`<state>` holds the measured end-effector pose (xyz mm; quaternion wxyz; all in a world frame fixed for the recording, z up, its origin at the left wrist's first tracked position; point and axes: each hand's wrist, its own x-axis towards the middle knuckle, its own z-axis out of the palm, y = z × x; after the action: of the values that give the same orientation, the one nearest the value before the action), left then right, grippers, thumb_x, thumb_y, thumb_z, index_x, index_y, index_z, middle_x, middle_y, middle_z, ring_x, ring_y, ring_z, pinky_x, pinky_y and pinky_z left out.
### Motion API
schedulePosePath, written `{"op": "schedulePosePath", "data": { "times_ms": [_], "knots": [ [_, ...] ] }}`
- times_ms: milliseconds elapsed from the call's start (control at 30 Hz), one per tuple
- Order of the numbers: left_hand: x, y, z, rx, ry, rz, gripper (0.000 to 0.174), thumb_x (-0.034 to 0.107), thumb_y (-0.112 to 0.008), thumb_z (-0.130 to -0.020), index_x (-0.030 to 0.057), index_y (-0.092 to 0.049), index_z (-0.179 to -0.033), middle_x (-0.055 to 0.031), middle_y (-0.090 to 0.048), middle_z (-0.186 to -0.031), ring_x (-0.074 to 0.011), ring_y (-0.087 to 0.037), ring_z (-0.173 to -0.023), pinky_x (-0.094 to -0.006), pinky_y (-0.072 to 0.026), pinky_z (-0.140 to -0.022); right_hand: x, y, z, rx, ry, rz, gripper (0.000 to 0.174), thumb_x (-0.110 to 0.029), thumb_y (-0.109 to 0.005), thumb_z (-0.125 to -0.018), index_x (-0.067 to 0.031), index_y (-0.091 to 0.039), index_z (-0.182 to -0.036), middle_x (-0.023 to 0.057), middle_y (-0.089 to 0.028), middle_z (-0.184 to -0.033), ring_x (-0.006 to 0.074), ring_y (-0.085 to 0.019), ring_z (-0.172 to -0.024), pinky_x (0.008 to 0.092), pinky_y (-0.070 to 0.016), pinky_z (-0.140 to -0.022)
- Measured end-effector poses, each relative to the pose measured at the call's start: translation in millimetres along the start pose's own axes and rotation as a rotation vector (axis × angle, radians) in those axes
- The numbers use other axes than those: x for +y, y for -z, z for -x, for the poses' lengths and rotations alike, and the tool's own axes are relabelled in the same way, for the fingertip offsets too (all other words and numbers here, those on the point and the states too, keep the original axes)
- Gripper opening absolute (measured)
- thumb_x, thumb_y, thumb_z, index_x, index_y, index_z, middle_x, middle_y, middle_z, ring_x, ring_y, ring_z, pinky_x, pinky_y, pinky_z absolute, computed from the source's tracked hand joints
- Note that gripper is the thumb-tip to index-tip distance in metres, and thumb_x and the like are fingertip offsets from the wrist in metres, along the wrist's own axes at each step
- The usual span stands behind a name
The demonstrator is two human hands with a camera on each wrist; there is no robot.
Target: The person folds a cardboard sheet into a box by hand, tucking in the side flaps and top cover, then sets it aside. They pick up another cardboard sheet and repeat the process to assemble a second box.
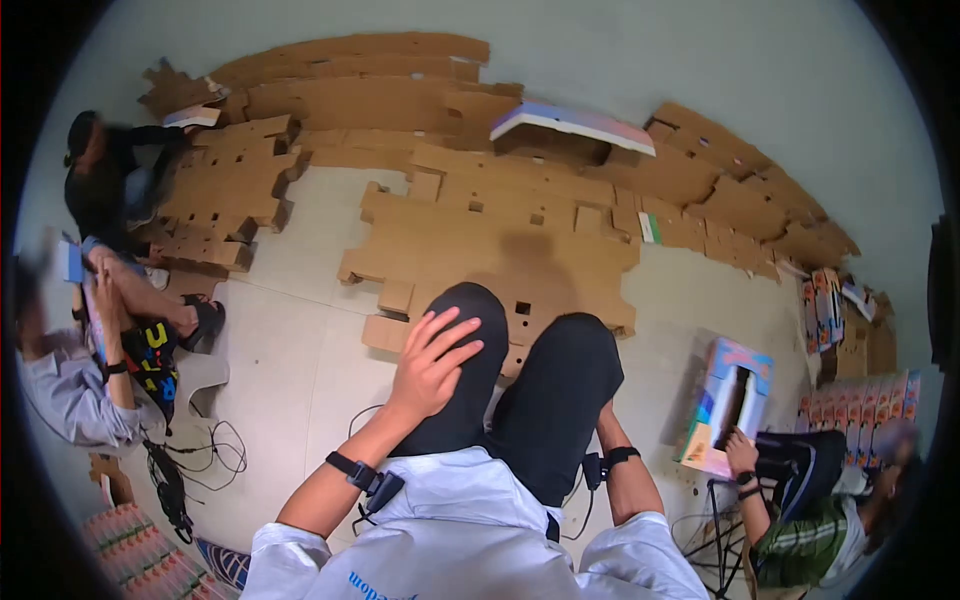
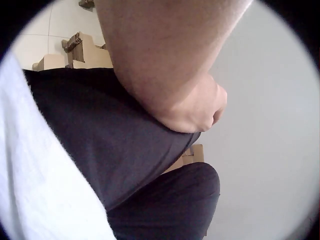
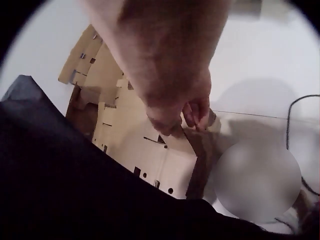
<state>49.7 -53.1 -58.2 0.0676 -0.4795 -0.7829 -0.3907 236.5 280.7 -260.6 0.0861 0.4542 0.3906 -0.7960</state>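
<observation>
My left hand point(image 1: 436, 362) rests on the left knee of my black trousers point(image 1: 545, 400), its fingers spread over the cloth. In the left wrist view the same hand point(image 2: 192, 107) shows from the wrist side, with its fingertips turned away. Low beside the right thigh hangs my right hand point(image 1: 606, 418), mostly hidden by the leg. Loosely curled fingers point(image 3: 198, 111) of that hand show in the right wrist view, overlapping the edge of a flattened cardboard sheet point(image 3: 165, 165); nothing shows held in them. Before my knees, the brown cardboard point(image 1: 440, 245) covers the floor.
More cardboard point(image 1: 370, 105) lines the wall, with a colourful box point(image 1: 575, 128) on it. Two people point(image 1: 95, 180) sit at the left near black cables point(image 1: 215, 455). At the right, another person's hand point(image 1: 740, 452) touches a printed box point(image 1: 727, 405). Packed goods point(image 1: 865, 405) stand behind.
</observation>
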Motion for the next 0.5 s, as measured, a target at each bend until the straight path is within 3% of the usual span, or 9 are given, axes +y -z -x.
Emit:
{"op": "schedulePosePath", "data": {
  "times_ms": [133, 233, 333, 400, 500],
  "knots": [
    [-1, -3, 2, -0.003, -0.025, 0.003, 0.038, 0.001, -0.068, -0.084, 0.0111, -0.078, -0.119, -0.0041, -0.066, -0.149, -0.0323, -0.053, -0.147, -0.0556, -0.0388, -0.123, -10, 3, 2, -0.019, 0.033, 0.052, 0.039, -0.030, -0.057, -0.109, 0.0034, -0.064, -0.128, 0.0192, -0.076, -0.114, 0.0271, -0.078, -0.095, 0.0399, -0.0667, -0.082],
    [3, -2, 1, -0.010, -0.026, 0.008, 0.037, 0.001, -0.067, -0.085, 0.0108, -0.079, -0.119, -0.0048, -0.067, -0.148, -0.0326, -0.052, -0.147, -0.0562, -0.0384, -0.124, -48, 13, 4, -0.023, 0.156, 0.082, 0.040, -0.030, -0.057, -0.109, 0.0042, -0.063, -0.128, 0.0199, -0.075, -0.113, 0.0273, -0.078, -0.093, 0.0392, -0.0670, -0.081],
    [4, -7, 4, -0.021, -0.043, 0.013, 0.040, 0.003, -0.070, -0.084, 0.0121, -0.076, -0.123, -0.0024, -0.063, -0.152, -0.0299, -0.050, -0.149, -0.0554, -0.0365, -0.125, -130, 22, 13, 0.002, 0.352, 0.072, 0.040, -0.030, -0.057, -0.109, 0.0051, -0.063, -0.128, 0.0206, -0.075, -0.112, 0.0275, -0.079, -0.092, 0.0385, -0.0674, -0.080],
    [6, -6, 2, -0.041, -0.055, 0.015, 0.042, 0.003, -0.072, -0.084, 0.0123, -0.076, -0.124, -0.0021, -0.062, -0.153, -0.0296, -0.049, -0.150, -0.0551, -0.0359, -0.126, -188, 4, 36, 0.110, 0.409, -0.001, 0.038, -0.027, -0.057, -0.109, 0.0071, -0.062, -0.124, 0.0220, -0.075, -0.103, 0.0272, -0.079, -0.083, 0.0321, -0.0676, -0.072],
    [15, -5, 0, -0.057, -0.052, 0.024, 0.047, 0.002, -0.074, -0.082, 0.0104, -0.074, -0.128, -0.0026, -0.061, -0.154, -0.0297, -0.048, -0.150, -0.0545, -0.0353, -0.126, -245, -43, 103, 0.043, 0.539, -0.191, 0.033, -0.024, -0.061, -0.107, 0.0048, -0.063, -0.121, 0.0163, -0.075, -0.097, 0.0254, -0.079, -0.086, 0.0264, -0.0661, -0.069]
  ]
}}
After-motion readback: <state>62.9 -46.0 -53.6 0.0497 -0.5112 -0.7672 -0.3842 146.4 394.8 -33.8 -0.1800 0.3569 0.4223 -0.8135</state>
